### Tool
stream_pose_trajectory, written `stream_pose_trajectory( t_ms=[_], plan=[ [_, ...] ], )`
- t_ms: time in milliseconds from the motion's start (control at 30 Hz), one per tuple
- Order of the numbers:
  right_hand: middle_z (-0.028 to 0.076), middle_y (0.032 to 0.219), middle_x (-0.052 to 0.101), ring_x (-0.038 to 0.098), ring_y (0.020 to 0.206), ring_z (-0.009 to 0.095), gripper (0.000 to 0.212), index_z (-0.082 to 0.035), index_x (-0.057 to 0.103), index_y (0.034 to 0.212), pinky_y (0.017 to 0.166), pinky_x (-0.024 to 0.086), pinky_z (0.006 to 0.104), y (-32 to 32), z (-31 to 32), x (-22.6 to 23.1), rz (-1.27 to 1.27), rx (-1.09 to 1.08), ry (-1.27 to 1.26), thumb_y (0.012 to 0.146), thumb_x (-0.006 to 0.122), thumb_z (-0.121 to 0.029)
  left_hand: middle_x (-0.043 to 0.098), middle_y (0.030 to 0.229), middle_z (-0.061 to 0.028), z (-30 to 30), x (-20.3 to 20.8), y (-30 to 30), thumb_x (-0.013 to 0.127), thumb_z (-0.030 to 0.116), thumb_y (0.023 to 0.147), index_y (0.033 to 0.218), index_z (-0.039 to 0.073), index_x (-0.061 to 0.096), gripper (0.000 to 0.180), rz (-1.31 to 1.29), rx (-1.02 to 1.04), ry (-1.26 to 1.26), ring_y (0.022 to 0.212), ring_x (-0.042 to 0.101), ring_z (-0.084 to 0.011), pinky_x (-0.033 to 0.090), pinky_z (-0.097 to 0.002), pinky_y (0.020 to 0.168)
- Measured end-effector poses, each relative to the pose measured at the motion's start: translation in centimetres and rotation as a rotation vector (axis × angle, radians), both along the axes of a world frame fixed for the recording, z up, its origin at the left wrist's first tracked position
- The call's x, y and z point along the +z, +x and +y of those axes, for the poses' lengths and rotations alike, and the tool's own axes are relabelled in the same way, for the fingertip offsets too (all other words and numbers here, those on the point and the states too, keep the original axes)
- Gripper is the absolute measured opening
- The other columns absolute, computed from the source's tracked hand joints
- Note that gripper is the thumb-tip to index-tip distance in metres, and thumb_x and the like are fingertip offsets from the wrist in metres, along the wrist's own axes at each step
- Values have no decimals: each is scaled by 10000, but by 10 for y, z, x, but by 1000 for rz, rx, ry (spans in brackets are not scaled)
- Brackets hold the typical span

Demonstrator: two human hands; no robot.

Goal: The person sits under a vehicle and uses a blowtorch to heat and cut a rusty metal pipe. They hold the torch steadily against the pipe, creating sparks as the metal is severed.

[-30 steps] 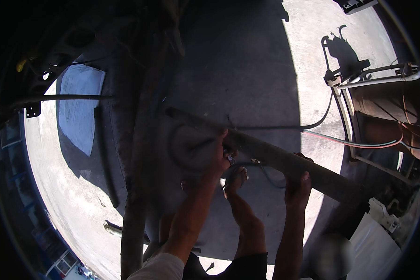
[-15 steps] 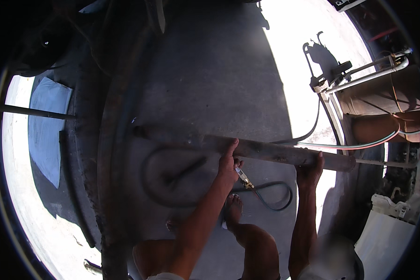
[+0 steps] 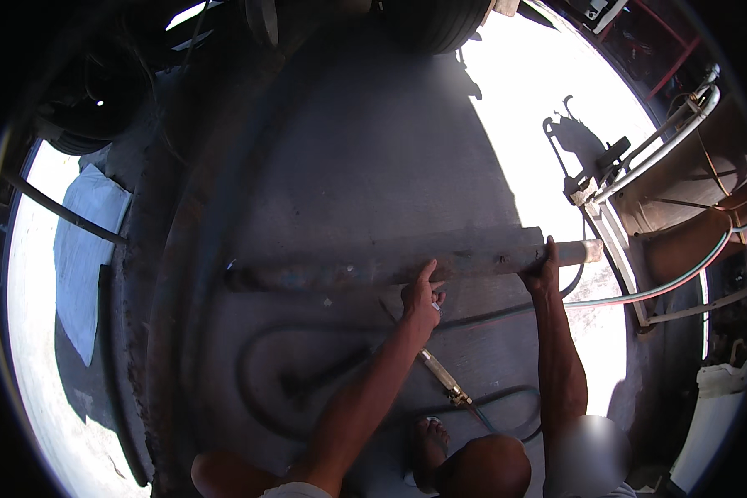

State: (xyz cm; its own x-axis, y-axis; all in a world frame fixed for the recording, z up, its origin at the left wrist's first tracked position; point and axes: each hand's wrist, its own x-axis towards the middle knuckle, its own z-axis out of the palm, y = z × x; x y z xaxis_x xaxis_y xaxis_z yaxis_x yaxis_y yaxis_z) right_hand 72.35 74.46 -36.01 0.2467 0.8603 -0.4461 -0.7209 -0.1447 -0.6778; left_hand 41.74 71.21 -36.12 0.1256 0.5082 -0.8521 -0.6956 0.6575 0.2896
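Note:
A long rusty metal pipe [image 3: 340, 270] lies crosswise in front of me, its right end raised off the floor and its left end dim in shadow. My right hand [image 3: 543, 272] is closed around the pipe near its pale right end. At about mid-length my left hand [image 3: 423, 300] holds the near side, one digit laid up along the metal and the others bent by its lower edge. A ring shows on that hand. Below it, a brass cutting torch [image 3: 444, 379] with a hose lies on the floor near my foot, apart from both hands.
Red and green hoses [image 3: 639, 296] run right toward a white-railed cylinder cart [image 3: 664, 149] holding brown cylinders. A tyre [image 3: 440, 21] stands at the far edge. At left, a dark beam [image 3: 170, 290] runs lengthwise beside a pale sheet [image 3: 90, 257]. Bright sunlight covers the floor at right.
The pipe has swung, its right end moving away from me and left. My right hand went with it, while my left hand shifted slightly right. More of the torch shows as the view moved.

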Motion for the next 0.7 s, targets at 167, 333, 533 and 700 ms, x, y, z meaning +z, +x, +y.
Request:
stream_pose_trajectory(
  t_ms=[167,333,533,700],
  plan=[
    [198,1699,377,455,1516,376,914,-62,262,1696,1244,410,559,-46,162,20,-146,65,36,1053,627,-599,610,1531,-157,105,26,-36,793,335,1008,1687,77,375,838,10,4,389,570,366,-69,569,-323,818],
    [224,1701,379,449,1519,354,933,9,178,1715,1264,397,495,-114,178,61,-261,277,158,1107,534,-603,591,1606,-97,99,82,-95,758,340,1038,1740,83,266,895,208,-198,682,602,368,-64,565,-310,802],
    [182,1559,535,594,1251,282,782,18,342,1652,1116,498,464,-152,89,59,-255,464,-13,1131,545,-528,760,1382,-126,-23,149,-143,774,489,1002,1603,29,539,793,424,-900,879,1188,719,-208,569,-341,903],
    [131,1334,674,651,1062,234,629,-44,535,1495,985,557,417,-158,-11,24,-238,736,-255,1081,654,-503,788,1329,-118,-125,214,-249,764,471,1004,1570,67,588,718,844,-1272,922,1112,752,-243,577,-397,966]
  ],
)
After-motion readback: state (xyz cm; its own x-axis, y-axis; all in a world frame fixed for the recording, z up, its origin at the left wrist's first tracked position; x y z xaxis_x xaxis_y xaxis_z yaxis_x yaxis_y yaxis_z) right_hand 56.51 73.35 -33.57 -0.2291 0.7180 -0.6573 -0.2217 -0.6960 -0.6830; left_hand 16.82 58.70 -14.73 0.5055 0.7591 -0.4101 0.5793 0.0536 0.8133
